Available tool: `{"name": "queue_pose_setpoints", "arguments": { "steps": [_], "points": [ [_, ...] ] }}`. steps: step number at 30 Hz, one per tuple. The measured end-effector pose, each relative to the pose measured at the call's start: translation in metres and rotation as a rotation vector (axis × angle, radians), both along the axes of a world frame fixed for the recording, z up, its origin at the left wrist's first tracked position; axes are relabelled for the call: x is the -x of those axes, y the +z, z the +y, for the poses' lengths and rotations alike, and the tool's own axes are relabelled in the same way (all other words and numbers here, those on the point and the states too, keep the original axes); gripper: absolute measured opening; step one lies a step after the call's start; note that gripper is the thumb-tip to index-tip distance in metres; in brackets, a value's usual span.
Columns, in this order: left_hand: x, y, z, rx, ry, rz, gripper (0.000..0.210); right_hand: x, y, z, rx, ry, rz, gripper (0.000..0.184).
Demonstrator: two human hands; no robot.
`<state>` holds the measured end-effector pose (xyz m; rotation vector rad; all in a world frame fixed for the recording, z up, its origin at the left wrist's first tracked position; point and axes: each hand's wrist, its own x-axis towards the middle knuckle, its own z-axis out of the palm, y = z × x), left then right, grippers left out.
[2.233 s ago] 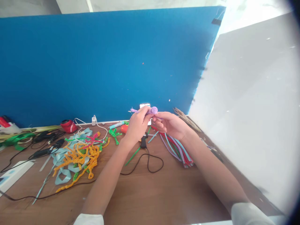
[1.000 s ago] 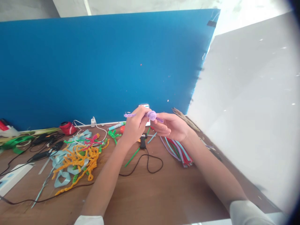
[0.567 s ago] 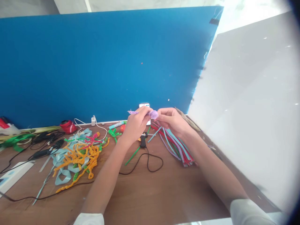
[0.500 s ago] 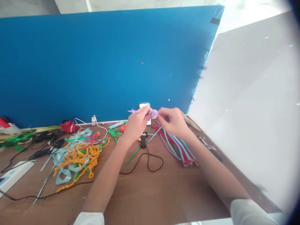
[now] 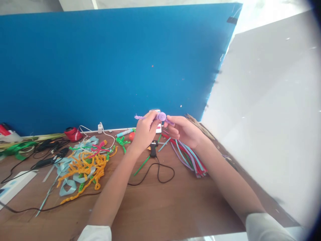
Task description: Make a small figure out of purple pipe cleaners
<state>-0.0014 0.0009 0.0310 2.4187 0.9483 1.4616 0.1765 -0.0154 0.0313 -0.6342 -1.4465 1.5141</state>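
Note:
A lilac pipe cleaner (image 5: 162, 116), wound into a small round coil, is held up over the back of the table. My left hand (image 5: 146, 129) pinches it just left of the coil, and a twisted tail pokes out beyond the knuckles. On the other side, my right hand (image 5: 185, 130) has the short free end between thumb and fingers, its lower fingers loosely curled. Behind the hands stands a phone (image 5: 158, 128) with a lit screen, partly covered by them. Below lies a black glue gun (image 5: 153, 149) with a green stick in it.
A bundle of coloured pipe cleaners (image 5: 190, 157) lies under my right forearm. Orange pipe cleaners (image 5: 92, 167) tangle with light blue ribbon (image 5: 67, 189) on the left. A power strip (image 5: 17, 187), cords and a marker (image 5: 125, 133) are also there. A blue panel (image 5: 112, 67) borders the back.
The coil has shifted slightly left and up. My right hand's fingers have loosened and turned, so the short lilac end to the right of the coil now shows.

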Motion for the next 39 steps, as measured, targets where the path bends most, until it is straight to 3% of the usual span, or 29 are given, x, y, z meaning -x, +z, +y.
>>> {"name": "queue_pose_setpoints", "arguments": {
  "steps": [2, 4, 7, 10, 12, 16, 18, 21, 23, 25, 29, 33, 36, 39],
  "points": [
    [0.001, 0.0, 0.0, -0.09, 0.019, 0.042, 0.019, -0.002, -0.002, 0.004, 0.099, 0.137, 0.053, 0.026],
    [0.001, -0.001, 0.001, -0.16, 0.016, 0.058, 0.02, -0.002, -0.003, 0.006, 0.109, 0.17, 0.085, 0.022],
    [0.001, -0.002, 0.002, -0.215, -0.022, 0.053, 0.019, -0.001, -0.003, 0.006, 0.04, 0.084, 0.103, 0.021],
    [0.0, -0.002, 0.0, -0.178, -0.026, 0.066, 0.016, 0.001, -0.002, 0.002, -0.114, -0.091, 0.029, 0.022],
    [-0.001, 0.0, -0.002, -0.109, -0.012, 0.073, 0.016, 0.001, -0.001, -0.002, -0.324, -0.245, -0.12, 0.024],
    [-0.001, 0.003, -0.006, 0.086, -0.052, 0.027, 0.021, -0.001, -0.003, -0.006, -0.975, -0.638, -0.634, 0.028],
    [-0.001, 0.003, -0.006, 0.169, -0.082, -0.009, 0.024, 0.0, -0.005, -0.005, -1.254, -0.767, -0.86, 0.03],
    [-0.001, 0.002, -0.004, 0.24, -0.107, -0.049, 0.025, 0.002, -0.01, -0.002, -1.429, -0.806, -0.981, 0.031],
    [0.0, 0.001, -0.002, 0.262, -0.122, -0.067, 0.022, 0.005, -0.012, 0.0, -1.37, -0.812, -0.918, 0.032],
    [0.0, 0.001, 0.0, 0.258, -0.129, -0.084, 0.02, 0.007, -0.012, 0.001, -1.151, -0.777, -0.771, 0.03],
    [0.0, 0.001, 0.001, 0.2, -0.112, -0.09, 0.018, 0.008, -0.006, 0.0, -0.534, -0.415, -0.351, 0.028],
    [0.0, 0.002, -0.001, 0.153, -0.09, -0.046, 0.019, 0.003, -0.002, 0.002, -0.105, -0.117, -0.07, 0.03],
    [0.0, 0.004, -0.003, 0.098, -0.056, 0.006, 0.018, 0.001, -0.004, 0.006, 0.057, 0.053, 0.029, 0.025],
    [-0.002, 0.005, -0.007, 0.066, 0.005, 0.052, 0.014, 0.002, -0.006, 0.007, 0.033, 0.028, 0.028, 0.022]
  ]
}}
